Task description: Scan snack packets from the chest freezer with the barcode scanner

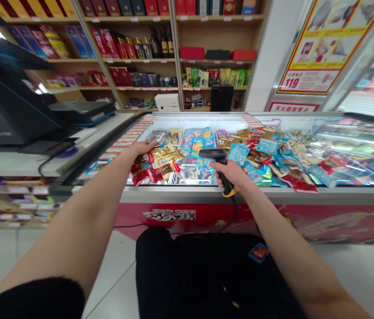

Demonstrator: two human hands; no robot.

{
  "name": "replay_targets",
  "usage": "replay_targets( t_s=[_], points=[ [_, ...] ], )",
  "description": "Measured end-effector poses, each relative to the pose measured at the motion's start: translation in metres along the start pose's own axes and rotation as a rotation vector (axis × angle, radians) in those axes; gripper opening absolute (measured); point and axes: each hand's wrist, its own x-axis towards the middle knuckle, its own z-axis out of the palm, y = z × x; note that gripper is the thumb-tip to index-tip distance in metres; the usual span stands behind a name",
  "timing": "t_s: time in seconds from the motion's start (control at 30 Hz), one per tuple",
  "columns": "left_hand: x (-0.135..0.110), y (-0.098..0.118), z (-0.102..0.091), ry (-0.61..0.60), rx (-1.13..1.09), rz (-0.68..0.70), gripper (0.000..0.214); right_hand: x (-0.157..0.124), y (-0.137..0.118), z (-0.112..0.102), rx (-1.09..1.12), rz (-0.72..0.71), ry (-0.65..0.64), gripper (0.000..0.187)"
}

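My right hand (231, 175) is closed round the handle of a black barcode scanner (213, 154), whose head points over the open chest freezer (206, 192); its cable hangs down the red front. My left hand (143, 146) reaches over the freezer's left part, fingers stretched out and resting on a gold packet (165, 155) among red and gold packets. Blue packets (195, 139) lie in the middle of the freezer, mixed packets to the right.
A checkout counter (14, 161) with a black till screen (4, 106) stands at the left. Wooden shelves (173, 57) with boxes and bottles fill the back wall. A yellow-red poster (326, 44) hangs at the right. White tiled floor lies below.
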Motion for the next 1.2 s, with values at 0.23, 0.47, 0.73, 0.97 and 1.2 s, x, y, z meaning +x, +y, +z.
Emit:
replay_targets(
  t_s=[0.23,0.47,0.73,0.97,1.2],
  points=[
    [-0.023,0.0,-0.001,-0.108,-0.053,0.112,0.082,0.005,0.003,0.006,0.027,0.005,-0.016,0.028],
    [-0.05,0.017,-0.001,-0.057,-0.022,0.189,0.077,0.002,0.005,0.015,0.019,0.003,-0.028,0.025],
    [-0.091,0.059,-0.01,-0.012,0.138,0.184,0.074,0.003,0.008,0.014,0.028,0.044,-0.016,0.025],
    [-0.127,0.085,-0.002,-0.021,0.137,0.09,0.082,0.003,0.011,0.012,0.023,0.045,-0.016,0.023],
    [-0.123,0.095,-0.005,-0.038,-0.029,0.171,0.034,0.0,0.009,0.004,-0.001,0.051,0.024,0.026]
  ],
)
